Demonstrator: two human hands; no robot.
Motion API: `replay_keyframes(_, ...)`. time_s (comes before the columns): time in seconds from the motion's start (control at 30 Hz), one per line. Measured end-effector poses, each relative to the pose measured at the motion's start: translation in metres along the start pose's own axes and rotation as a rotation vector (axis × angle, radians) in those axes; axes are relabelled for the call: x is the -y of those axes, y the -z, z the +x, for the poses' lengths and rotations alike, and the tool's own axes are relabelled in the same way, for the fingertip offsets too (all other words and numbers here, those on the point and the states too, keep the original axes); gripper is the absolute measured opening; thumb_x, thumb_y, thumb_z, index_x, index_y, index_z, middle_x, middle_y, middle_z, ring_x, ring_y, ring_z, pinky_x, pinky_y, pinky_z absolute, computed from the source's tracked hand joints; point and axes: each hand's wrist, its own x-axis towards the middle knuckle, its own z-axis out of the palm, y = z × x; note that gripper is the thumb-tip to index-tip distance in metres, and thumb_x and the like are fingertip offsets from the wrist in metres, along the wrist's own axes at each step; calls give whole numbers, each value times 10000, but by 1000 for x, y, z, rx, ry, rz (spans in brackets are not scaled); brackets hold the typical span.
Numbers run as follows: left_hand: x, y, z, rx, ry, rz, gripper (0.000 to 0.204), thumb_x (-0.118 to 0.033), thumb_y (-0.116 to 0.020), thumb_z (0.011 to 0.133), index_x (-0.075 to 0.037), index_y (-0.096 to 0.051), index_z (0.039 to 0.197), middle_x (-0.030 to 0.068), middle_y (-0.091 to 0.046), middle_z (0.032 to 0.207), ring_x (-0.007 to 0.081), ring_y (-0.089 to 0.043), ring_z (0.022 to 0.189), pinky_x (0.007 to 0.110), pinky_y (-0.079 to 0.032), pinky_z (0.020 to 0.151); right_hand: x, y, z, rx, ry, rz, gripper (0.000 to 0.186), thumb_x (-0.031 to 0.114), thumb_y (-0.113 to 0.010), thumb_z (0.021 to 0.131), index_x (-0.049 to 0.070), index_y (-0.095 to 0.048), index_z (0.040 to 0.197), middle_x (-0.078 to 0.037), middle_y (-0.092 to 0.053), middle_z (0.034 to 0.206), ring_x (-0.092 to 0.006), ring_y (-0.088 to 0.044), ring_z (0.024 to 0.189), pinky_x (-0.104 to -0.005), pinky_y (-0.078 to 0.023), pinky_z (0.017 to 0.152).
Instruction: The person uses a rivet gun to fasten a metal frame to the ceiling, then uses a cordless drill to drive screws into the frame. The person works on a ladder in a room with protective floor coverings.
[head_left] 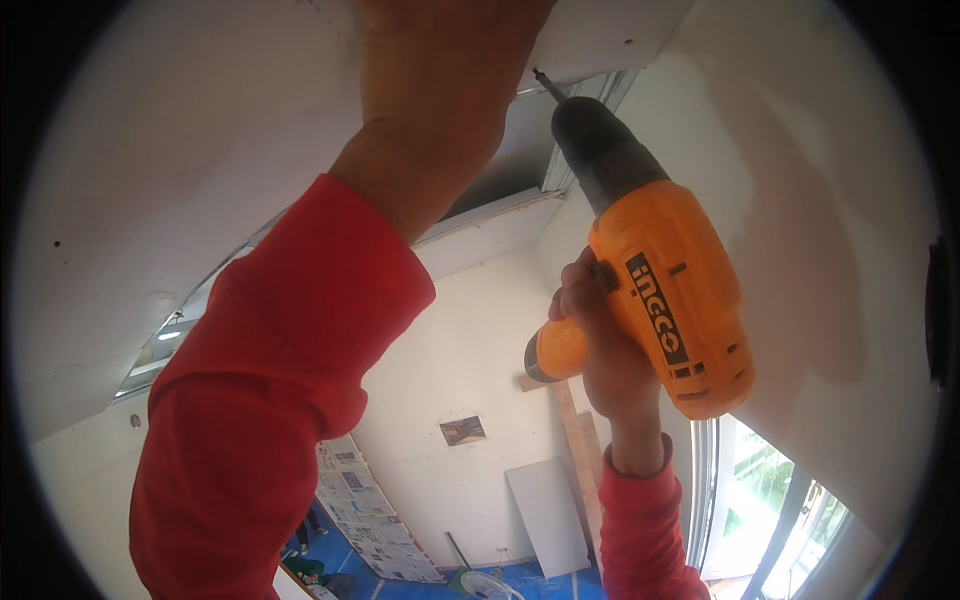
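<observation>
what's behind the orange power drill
Behind the orange power drill, part of the right hand and the pale wall show; the drill's body covers the rest.

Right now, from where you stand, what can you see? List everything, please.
drill: 1, orange and black, right of centre
bit: 1, dark, drill's tip
ceiling: 1, white, overhead
ceiling opening: at least 1, grey, top centre
far wall: 1, pale, centre
wall hole: 1, dark, far wall
board: 1, pale grey, leaning
wooden plank: at least 1, brown, beside board
paper-covered panel: 1, whitish, left of board
floor covering: blue, below
window: white-framed, lower right
small shapes: several, green and dark, lower left, unclear
sleeves: 2, red, forearms
hands: 2, left near ceiling, right gripping drill
</observation>
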Motion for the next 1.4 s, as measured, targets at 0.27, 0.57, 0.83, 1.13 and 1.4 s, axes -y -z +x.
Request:
replay_keyframes(0.27, -12, -3, 2, -20, 14, 31, 1331, -634, -855, 603, -292, -121, 1659, 294, 22, 1680, 622, -24, 1495, 918, -178, 1000, 3, 1, 4, 29, 41, 43, 55, 66, -666, 945, 91, -626, 974, -14, -632, 766, -139, -659, 669, -306, -555, 671)
replay_keyframes(0.57, -9, -12, 4, -33, 13, 64, 1296, -606, -846, 626, -299, -126, 1658, 285, 22, 1684, 615, -22, 1500, 917, -175, 1003, -1, -2, 11, 6, 45, 24, 71, 84, -679, 931, 95, -628, 980, -10, -630, 767, -137, -658, 670, -304, -557, 677)
replay_keyframes(0.83, 19, 10, 13, -53, 20, 89, 1265, -581, -838, 646, -305, -130, 1657, 277, 23, 1687, 608, -20, 1504, 916, -172, 1005, 37, -3, 8, 31, 38, -31, 80, 86, -673, 926, 95, -635, 996, -4, -634, 766, -130, -659, 665, -297, -558, 671)
replay_keyframes(1.13, 6, 9, 18, -84, 21, 115, 1230, -553, -829, 669, -312, -135, 1656, 269, 24, 1691, 600, -18, 1508, 915, -169, 1008, 35, -5, 7, -11, 79, -51, 66, 59, -654, 953, 77, -631, 894, 3, -625, 741, -84, -613, 632, -251, -516, 607)
replay_keyframes(1.4, 4, 3, 19, -97, 28, 130, 1200, -529, -821, 689, -318, -139, 1655, 261, 25, 1694, 594, -16, 1512, 914, -167, 1010, 35, 1, 10, -3, 82, -139, 75, 102, -672, 946, 89, -661, 874, 14, -622, 701, -95, -615, 609, -258, -521, 601)
